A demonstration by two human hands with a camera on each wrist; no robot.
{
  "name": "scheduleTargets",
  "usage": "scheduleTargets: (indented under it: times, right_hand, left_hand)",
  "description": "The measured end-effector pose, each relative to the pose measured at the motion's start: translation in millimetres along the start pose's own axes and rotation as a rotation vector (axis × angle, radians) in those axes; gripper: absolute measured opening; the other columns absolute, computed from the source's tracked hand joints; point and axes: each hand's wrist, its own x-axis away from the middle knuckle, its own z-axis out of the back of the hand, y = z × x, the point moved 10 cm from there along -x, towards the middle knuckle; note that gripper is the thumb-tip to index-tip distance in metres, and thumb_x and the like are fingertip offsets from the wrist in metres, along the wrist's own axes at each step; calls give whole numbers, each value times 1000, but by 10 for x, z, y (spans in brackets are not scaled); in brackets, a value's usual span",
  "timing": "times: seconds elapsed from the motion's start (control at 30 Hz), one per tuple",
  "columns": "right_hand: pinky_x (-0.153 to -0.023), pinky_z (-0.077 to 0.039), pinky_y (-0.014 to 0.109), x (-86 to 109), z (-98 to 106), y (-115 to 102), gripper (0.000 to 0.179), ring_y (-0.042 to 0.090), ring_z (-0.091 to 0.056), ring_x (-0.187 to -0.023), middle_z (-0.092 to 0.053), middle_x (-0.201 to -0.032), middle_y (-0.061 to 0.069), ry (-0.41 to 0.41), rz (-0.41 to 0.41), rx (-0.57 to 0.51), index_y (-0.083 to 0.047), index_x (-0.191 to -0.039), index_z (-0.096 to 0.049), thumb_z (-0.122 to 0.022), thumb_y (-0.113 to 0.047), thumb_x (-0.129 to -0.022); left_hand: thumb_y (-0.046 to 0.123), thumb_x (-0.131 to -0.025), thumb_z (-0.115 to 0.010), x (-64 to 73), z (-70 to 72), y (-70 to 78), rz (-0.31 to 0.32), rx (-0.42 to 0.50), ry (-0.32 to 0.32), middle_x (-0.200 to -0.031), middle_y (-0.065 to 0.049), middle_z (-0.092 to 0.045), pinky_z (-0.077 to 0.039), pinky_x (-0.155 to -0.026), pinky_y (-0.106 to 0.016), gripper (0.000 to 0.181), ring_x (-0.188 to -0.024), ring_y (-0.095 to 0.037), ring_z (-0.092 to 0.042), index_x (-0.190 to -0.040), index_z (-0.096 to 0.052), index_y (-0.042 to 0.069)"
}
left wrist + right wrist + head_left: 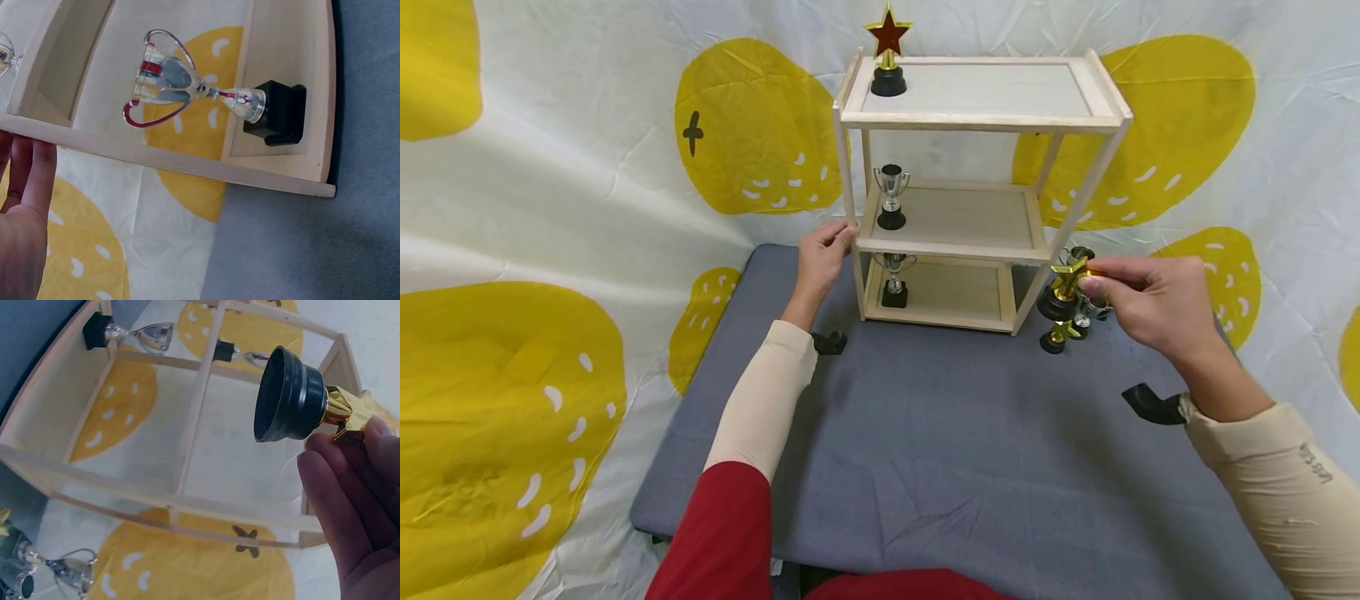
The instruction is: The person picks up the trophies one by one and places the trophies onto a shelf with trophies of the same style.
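Note:
My right hand (pixel 1157 300) pinches a gold star trophy (pixel 1066 283) by its star, thumb against fingers, beside the shelf's right side. In the right wrist view its round black base (pixel 289 397) faces the shelf. My left hand (pixel 823 262) holds the left post of a pale wooden three-tier shelf (pixel 977 122) at the middle tier; in the left wrist view the fingertips are partly hidden at the post. A red-and-gold star trophy (pixel 888 50) stands on the top tier at the left. Silver cup trophies stand below it on the middle tier (pixel 891 196) and bottom tier (pixel 895 283).
Right of the shelf, several more trophies stand together on the grey table (pixel 910 433), among them a small gold star trophy (pixel 1057 336) and a silver cup (pixel 1086 315). A white cloth (pixel 625 167) with yellow shapes hangs behind and at the sides.

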Motion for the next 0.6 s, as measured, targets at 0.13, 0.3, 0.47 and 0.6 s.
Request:
scheduleTargets:
  times: [0.13,0.3,0.47,0.6]
  right_hand:
    - [-56,-43,-1,-55,12,-96,20,-27,-55,-67,-53,-85,-53,-3,27,-14,6,-94,-82,-87,12,-75]
    - [-60,-43,-3,-125,30,-214,23,-28,-57,-71,-56,-87,-52,6,65,-39,5,-93,-83,-87,14,-73]
    - [-64,-44,-5,-204,39,-311,26,-30,-58,-76,-55,-91,-52,12,89,-48,5,-96,-83,-87,14,-72]
    - [-60,-45,-3,-248,35,-356,26,-28,-59,-73,-55,-89,-52,0,84,-51,4,-97,-83,-87,12,-73]
  left_hand:
    - [22,-102,-67,-4,-2,-4,5,1,2,-123,-23,-67,-62,-102,-34,38,-99,-9,-68,-130,-71,-3]
    - [22,-102,-67,1,-3,-10,6,-10,-6,-124,-24,-67,-62,-103,-36,40,-103,-14,-68,-132,-69,-4]
    - [23,-102,-68,4,-1,-7,2,-15,-6,-126,-24,-68,-62,-102,-36,40,-107,-20,-69,-132,-70,-3]
    - [21,-103,-67,-4,1,-10,1,-16,3,-125,-23,-68,-63,-101,-35,37,-109,-22,-70,-131,-71,-2]
